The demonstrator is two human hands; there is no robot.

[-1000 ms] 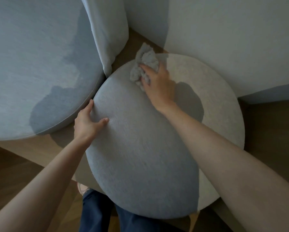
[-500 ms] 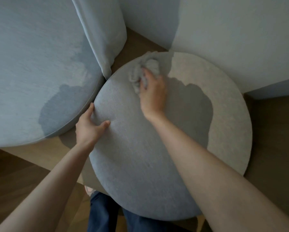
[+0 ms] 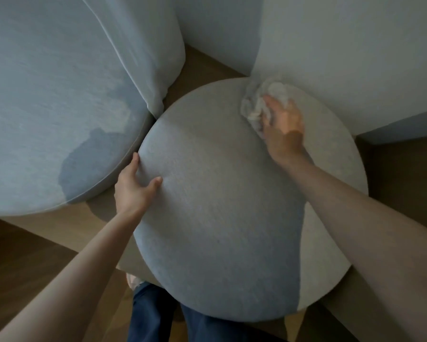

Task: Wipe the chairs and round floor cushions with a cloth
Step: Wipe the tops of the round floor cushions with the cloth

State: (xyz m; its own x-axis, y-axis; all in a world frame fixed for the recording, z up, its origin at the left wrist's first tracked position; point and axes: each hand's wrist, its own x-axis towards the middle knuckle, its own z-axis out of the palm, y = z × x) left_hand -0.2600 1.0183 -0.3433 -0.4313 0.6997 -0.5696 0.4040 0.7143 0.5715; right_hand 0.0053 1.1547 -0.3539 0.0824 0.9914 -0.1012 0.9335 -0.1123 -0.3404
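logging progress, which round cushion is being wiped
The centre cushion: the right hand presses the cloth on its far edge; the left cushion has none.

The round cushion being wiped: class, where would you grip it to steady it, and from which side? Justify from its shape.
Grip the round cushion at its rounded left rim, coming from the near left, as the left hand does. The top is broad and flat, giving no hold, and the right hand presses the cloth at the far side.
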